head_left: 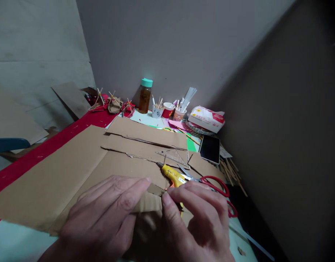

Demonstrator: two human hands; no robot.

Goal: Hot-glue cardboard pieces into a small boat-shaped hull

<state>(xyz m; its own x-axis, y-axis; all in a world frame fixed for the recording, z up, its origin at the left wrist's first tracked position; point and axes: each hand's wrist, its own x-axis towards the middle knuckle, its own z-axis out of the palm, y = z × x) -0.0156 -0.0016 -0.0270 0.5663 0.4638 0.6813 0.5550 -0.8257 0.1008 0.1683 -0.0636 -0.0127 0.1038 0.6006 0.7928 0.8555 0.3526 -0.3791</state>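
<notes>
Left hand [107, 214], right hand [202, 222] both pinching cardboard strip [151, 202]; cluttered table [9, 240], grey corner walls [170, 43].

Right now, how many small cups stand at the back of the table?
3, in a row right of the amber bottle: a white cup, a red cup, then a patterned cup beside the tissue pack. None looks hidden.

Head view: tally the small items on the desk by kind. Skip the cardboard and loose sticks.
Cups: 3
Bottle: 1
Tissue pack: 1
Phone: 1
Glue gun: 1
Red-handled scissors: 1
Triangle ruler: 1
Total: 9
</notes>
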